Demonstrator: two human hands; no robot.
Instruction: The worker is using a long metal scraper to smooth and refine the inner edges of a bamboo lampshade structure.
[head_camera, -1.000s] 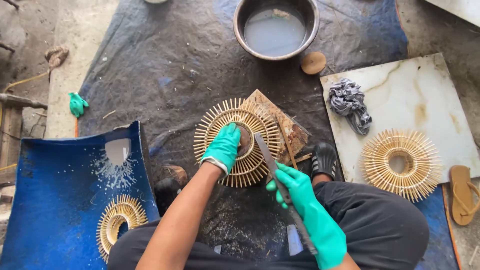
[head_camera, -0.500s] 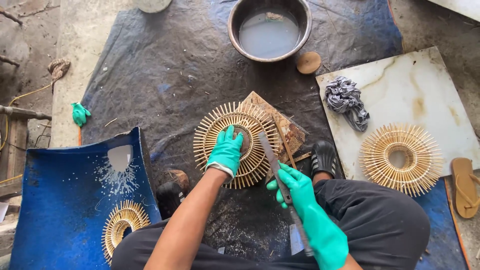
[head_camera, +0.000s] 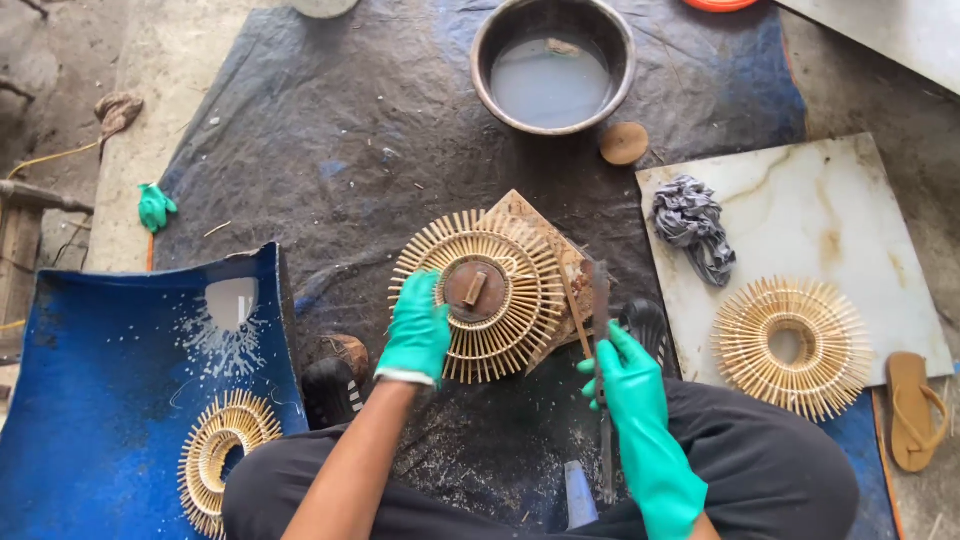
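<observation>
My left hand (head_camera: 418, 330) grips the near-left rim of the bamboo sunburst ring (head_camera: 480, 295); my right hand (head_camera: 628, 375), closed on an upright long blade (head_camera: 601, 350), sits just right of it.

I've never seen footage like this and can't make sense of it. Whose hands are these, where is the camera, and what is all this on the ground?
There is no machine here: a seated person wears a camera on the head, so you look down at their own two arms. Both hands wear green gloves. The left hand grips the edge of a round sunburst ring of thin bamboo sticks, which sits on a wooden block with a brown round plug in its middle. The right hand holds a long flat metal blade. All this lies on a dark tarp. Nearby are a metal basin of cloudy water, a marble slab bearing a crumpled rag and a finished ring, and a blue plastic sheet with another ring.
</observation>
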